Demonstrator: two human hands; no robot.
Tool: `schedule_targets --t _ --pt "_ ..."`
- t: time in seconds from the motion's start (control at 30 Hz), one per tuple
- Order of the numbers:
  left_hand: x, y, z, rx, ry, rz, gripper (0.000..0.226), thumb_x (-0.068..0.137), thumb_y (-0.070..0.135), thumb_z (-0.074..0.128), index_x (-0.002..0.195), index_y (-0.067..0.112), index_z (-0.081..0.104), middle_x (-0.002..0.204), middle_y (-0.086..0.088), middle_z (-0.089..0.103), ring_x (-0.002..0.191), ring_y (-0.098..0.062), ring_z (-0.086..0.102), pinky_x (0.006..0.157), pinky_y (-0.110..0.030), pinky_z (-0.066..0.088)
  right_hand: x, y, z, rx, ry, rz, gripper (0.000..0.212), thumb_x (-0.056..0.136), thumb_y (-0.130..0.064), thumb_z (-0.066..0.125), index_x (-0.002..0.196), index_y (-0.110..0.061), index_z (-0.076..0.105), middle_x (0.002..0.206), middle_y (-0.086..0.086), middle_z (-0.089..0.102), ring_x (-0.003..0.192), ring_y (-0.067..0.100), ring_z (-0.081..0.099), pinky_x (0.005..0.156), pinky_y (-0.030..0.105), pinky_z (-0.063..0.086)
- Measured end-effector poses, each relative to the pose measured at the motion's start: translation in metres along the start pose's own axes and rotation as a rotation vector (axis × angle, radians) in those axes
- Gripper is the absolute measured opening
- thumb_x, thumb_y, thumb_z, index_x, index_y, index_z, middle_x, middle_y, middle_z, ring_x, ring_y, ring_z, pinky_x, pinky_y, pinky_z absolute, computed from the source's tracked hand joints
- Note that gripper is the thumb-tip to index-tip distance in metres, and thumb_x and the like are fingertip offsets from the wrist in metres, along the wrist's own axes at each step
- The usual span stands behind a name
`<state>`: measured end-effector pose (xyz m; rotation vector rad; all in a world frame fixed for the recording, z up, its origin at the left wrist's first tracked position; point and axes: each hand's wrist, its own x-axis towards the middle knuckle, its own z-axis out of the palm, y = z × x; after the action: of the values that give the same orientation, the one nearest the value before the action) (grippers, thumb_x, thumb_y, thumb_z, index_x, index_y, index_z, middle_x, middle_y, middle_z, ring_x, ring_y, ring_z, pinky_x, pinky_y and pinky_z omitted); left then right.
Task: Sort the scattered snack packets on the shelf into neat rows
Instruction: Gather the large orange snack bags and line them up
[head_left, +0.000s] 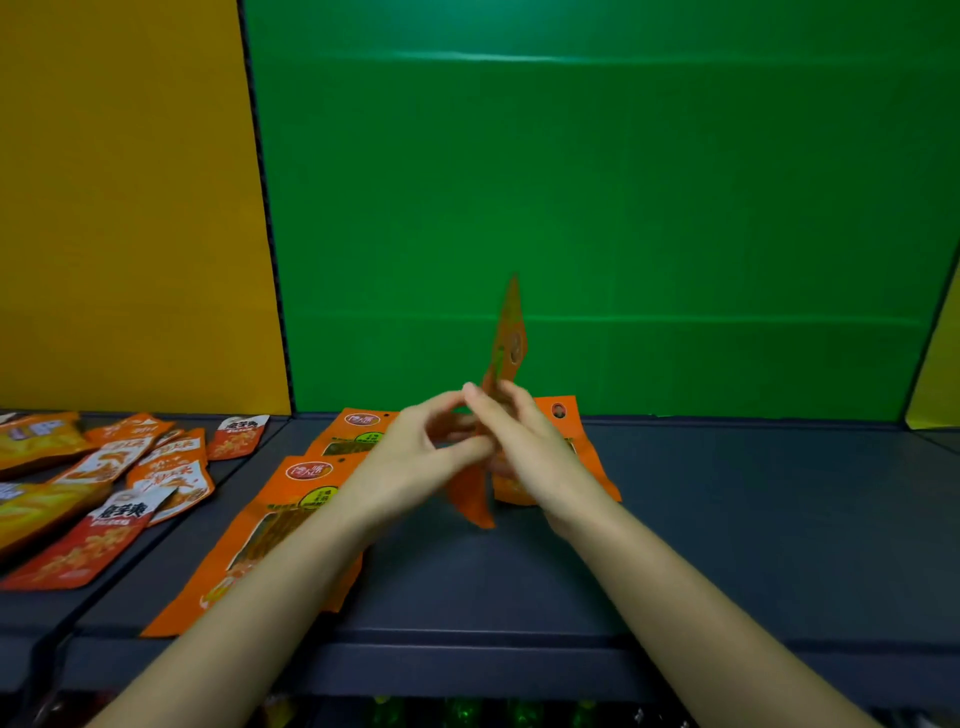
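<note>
Left hand: your left hand has thumb and forefinger curled together at the middle of the shelf, pinching the held packet.
Right hand: your right hand meets the left one, with its fingers stretched almost straight against the same packet. The thumb is hidden and the view is blurred, so you cannot tell whether it grips or only steadies.
Held packet: the held packet is orange and stands upright between your hands, edge-on to the camera, with its top against the green panel. Its lower end seems to reach down to the shelf, but you cannot tell if it touches.
Laid so far: the front packet and the rear packet lie flat, one behind the other, left of your hands. They look like the start of a row, though both sit slightly askew. A right packet lies flat, partly under your right hand.
Left to do: the held packet has no place yet. In the bay to the left, the red packets and yellow packets overlap at mixed angles and look unsorted.
Progress: this looks like an early stage. One kind is partly lined up, and the larger pile is untouched.
</note>
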<state>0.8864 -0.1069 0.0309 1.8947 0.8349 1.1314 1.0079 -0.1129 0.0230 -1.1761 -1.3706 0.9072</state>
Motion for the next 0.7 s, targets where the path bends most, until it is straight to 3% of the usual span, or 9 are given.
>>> schedule_targets --t 0.13,0.2,0.27,0.37,0.43,0.53,0.6,0.7 --pt "-0.008 0.006 0.017 0.002 -0.091 0.045 0.032 0.094 0.018 0.046 0.123 0.029 0.049 0.115 0.027 0.054 0.096 0.025 0.052 0.079 0.006 0.035 -0.004 -0.008 -0.016 0.240 0.132 0.053 0.043 0.087 -0.036 0.058 0.122 -0.010 0.053 0.119 0.009 0.063 0.106 0.023 0.062 0.097 0.044 0.049" --pt "-0.009 0.003 0.018 0.052 -0.094 0.053 0.032 0.094 0.023 0.048 0.125 0.030 0.053 0.128 0.023 0.051 0.113 0.017 0.047 0.097 -0.003 0.033 -0.009 -0.009 -0.030 0.310 0.187 0.045 0.015 0.095 -0.016 0.048 0.101 -0.012 0.061 0.102 0.010 0.067 0.087 0.021 0.066 0.082 0.037 0.055" --pt "-0.012 -0.003 0.016 0.146 0.027 0.107 0.031 0.087 0.030 0.053 0.116 0.027 0.062 0.125 0.019 0.056 0.118 0.008 0.047 0.103 -0.017 0.034 -0.019 -0.005 -0.047 0.321 0.198 0.041 0.021 0.095 -0.008 0.044 0.089 -0.016 0.062 0.082 0.005 0.071 0.069 0.014 0.068 0.063 0.027 0.056" --pt "-0.016 -0.011 0.014 0.178 0.217 0.066 0.032 0.085 0.032 0.054 0.116 0.023 0.059 0.111 0.016 0.059 0.103 0.003 0.053 0.091 -0.016 0.042 -0.035 0.009 -0.072 0.368 0.147 0.061 0.021 0.094 -0.007 0.046 0.090 -0.012 0.066 0.070 0.002 0.074 0.058 0.012 0.070 0.052 0.023 0.057" --pt "-0.020 -0.016 0.018 0.093 0.172 -0.088 0.033 0.092 0.028 0.054 0.124 0.023 0.051 0.101 0.010 0.062 0.089 0.000 0.058 0.079 -0.010 0.042 -0.045 0.020 -0.083 0.350 0.112 0.110 0.019 0.093 -0.009 0.047 0.093 -0.010 0.067 0.072 0.005 0.074 0.058 0.014 0.070 0.050 0.024 0.056" --pt "-0.027 -0.027 0.031 -0.075 0.023 -0.254 0.034 0.089 0.020 0.057 0.123 0.015 0.051 0.067 0.006 0.065 0.059 0.000 0.061 0.065 -0.013 0.048 -0.055 0.035 -0.092 0.224 0.078 0.193 0.018 0.093 -0.011 0.050 0.097 -0.009 0.067 0.076 0.008 0.075 0.061 0.016 0.071 0.054 0.025 0.057" --pt "-0.029 -0.037 0.038 -0.054 0.013 -0.286 0.037 0.086 0.013 0.061 0.123 0.010 0.053 0.061 0.004 0.066 0.058 -0.001 0.062 0.060 -0.012 0.049 -0.056 0.045 -0.097 0.044 0.070 0.217 0.016 0.093 -0.013 0.052 0.094 -0.012 0.068 0.080 0.007 0.076 0.068 0.016 0.071 0.065 0.029 0.058" --pt "-0.029 -0.043 0.043 0.074 0.048 -0.286 0.039 0.084 0.015 0.065 0.121 0.010 0.054 0.067 0.004 0.067 0.066 -0.004 0.065 0.064 -0.014 0.049 -0.055 0.053 -0.102 -0.309 0.105 0.203 0.014 0.091 -0.025 0.057 0.095 -0.016 0.066 0.091 0.004 0.074 0.085 0.020 0.070 0.086 0.042 0.054"
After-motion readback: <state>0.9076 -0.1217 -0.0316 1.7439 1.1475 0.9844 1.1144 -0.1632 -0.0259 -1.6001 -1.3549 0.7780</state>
